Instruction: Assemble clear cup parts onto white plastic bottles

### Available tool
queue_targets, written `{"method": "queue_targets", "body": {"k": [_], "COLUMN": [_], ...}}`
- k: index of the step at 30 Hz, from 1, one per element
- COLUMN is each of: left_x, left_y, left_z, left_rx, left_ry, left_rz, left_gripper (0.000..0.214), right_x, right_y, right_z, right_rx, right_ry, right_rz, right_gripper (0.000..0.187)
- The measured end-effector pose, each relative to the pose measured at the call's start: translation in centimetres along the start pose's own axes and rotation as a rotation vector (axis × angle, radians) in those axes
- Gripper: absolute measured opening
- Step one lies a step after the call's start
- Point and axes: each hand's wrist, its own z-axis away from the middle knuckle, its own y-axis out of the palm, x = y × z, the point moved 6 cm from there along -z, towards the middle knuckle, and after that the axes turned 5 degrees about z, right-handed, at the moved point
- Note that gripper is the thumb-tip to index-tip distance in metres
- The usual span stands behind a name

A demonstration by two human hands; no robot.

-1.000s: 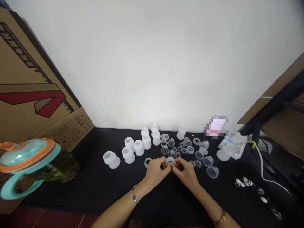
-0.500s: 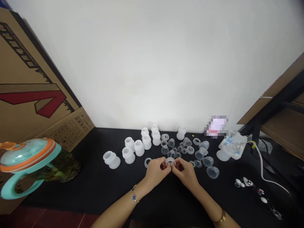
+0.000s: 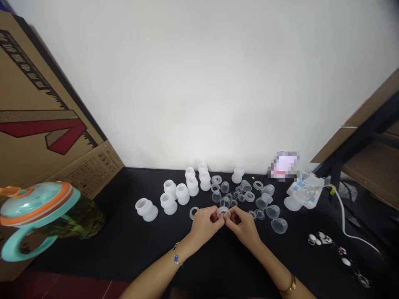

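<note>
A translucent white ring (image 3: pixel 223 211) is pinched between my two hands above the black table. My left hand (image 3: pixel 205 222) grips its left side with thumb and fingers, and my right hand (image 3: pixel 243 226) grips its right side. The fingertips partly cover the ring. Beside my left hand lies another flat clear ring (image 3: pixel 193 212). Just beyond my fingers is a clear dome-shaped cap (image 3: pixel 225 202). More clear domes and rings spread to the right of my right hand, including a dome-shaped cup (image 3: pixel 279 226).
Several white bottle-like pieces (image 3: pixel 168 203) stand left of centre. A teal and orange lidded jug (image 3: pixel 40 207) and a cardboard box (image 3: pixel 46 104) are at the left. At right are a bottle with tubing (image 3: pixel 294 201), a blurred-out screen (image 3: pixel 284 165) and small dark trinkets (image 3: pixel 341 253).
</note>
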Motion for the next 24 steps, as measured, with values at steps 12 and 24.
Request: {"method": "queue_targets", "body": {"k": [12,24], "left_x": [0.32,0.42], "left_y": [0.19,0.22], "left_z": [0.03,0.07], "left_rx": [-0.003,-0.008], "left_ry": [0.013,0.001], "left_rz": [0.000,0.010], "left_gripper": [0.026,0.026], "right_x": [-0.30,-0.28], "right_y": [0.19,0.16], "right_z": [-0.07,-0.02], "right_rx": [0.007,-0.016], "right_ry": [0.017,-0.010], "right_rz": [-0.001,0.027], "right_gripper": [0.020,0.021]}}
